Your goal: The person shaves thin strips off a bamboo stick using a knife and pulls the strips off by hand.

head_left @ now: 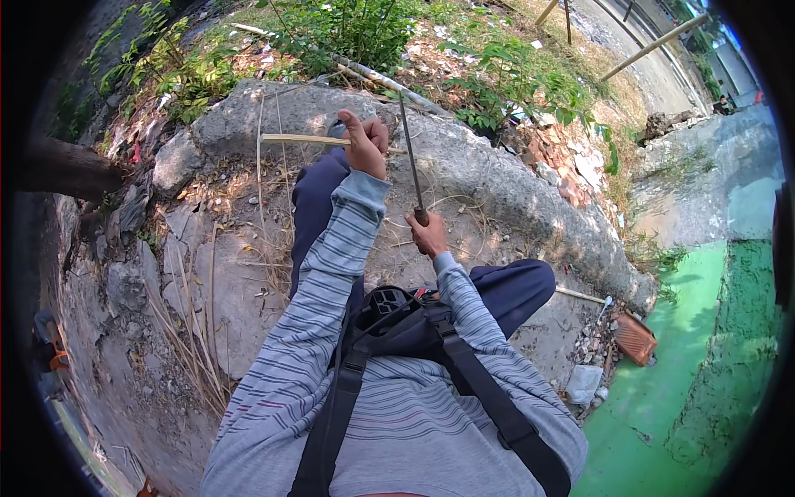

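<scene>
My left hand [366, 147] is closed around a pale bamboo strip [300, 139], thumb pointing up. The strip sticks out to the left, and a short end shows right of the fist. A thin sliver [260, 178] runs up and down by its left tip; whether it is joined there I cannot tell. In my right hand [428, 235] is the dark handle of a long, narrow knife [411, 149]. Its blade points up and away, just right of the strip's short end and apart from my left fist.
A low rough concrete ledge [513, 195] curves across in front of me. Long thin strips [186, 352] lie on the ground at left, with curled shavings [464, 215] beyond my right hand. Bushes [356, 33], a pale pole [389, 81] and a reddish-brown tile [636, 338] lie farther out.
</scene>
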The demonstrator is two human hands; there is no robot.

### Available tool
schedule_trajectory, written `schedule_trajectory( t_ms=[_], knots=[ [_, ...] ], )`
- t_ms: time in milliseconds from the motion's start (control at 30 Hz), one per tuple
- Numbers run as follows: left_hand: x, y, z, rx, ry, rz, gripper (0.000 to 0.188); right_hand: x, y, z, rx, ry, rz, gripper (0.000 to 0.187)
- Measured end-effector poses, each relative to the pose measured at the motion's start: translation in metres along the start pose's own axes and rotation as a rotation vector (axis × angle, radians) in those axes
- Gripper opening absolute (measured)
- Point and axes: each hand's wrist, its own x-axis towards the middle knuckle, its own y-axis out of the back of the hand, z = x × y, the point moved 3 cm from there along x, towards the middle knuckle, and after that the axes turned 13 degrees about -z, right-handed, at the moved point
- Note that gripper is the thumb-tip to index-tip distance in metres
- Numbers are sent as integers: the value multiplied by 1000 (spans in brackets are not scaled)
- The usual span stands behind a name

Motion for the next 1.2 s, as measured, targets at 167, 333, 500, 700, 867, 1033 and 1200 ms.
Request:
schedule_trajectory(
  t_ms=[167, 333, 500, 700, 867, 1033, 1200],
  knots=[
    [1, 1, -2, -73, -15, -11, 79, 11, 3, 8, -60, 32, 28, 25],
    [0, -7, -1, -45, -43, -84, 79, 19, 19, 35, 309, -297, -15, 20],
    [0, 1, -2, -32, -25, -41, 80, 12, 5, 5, 284, -232, -94, 19],
    [0, -7, 2, -3, -44, -60, 79, 34, 4, 43, 224, -197, -34, 18],
    [-1, -9, 2, -13, -38, -111, 79, 49, 29, 55, 338, -381, 57, 17],
    [0, 1, -4, -23, -11, -235, 78, 33, 27, 13, 275, -273, -115, 17],
    [-4, -13, 7, 52, -14, -431, 78, 37, 30, -5, 388, -184, -202, 17]
  ],
)
